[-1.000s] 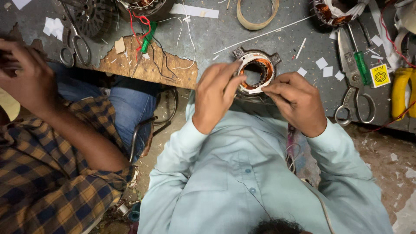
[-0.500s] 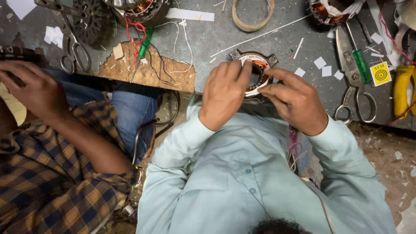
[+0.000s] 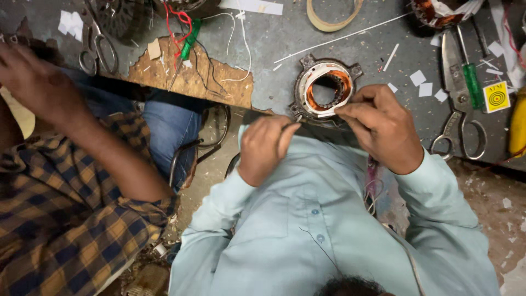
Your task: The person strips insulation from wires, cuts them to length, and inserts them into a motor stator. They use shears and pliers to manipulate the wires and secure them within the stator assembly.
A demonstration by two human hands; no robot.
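Fingers of the right hand [image 3: 381, 129] pinched the stator [image 3: 327, 89] rim while the left hand [image 3: 267, 145] gripped a thin tool, apparently mid-winding, next needing careful seating

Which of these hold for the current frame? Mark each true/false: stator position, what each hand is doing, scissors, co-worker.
1. The motor stator lies on the grey workbench, copper windings visible inside its ring. True.
2. The right hand touches the stator's lower rim. True.
3. The left hand rests flat on top of the stator. False: it is a closed fist just off the bench edge, below and to the left of the stator, pinching something thin that cannot be made out.
4. The large scissors beside the green-handled screwdriver are in the right hand. False: they lie untouched on the bench.
5. A co-worker in a plaid sleeve sits at the left of the picture. True.
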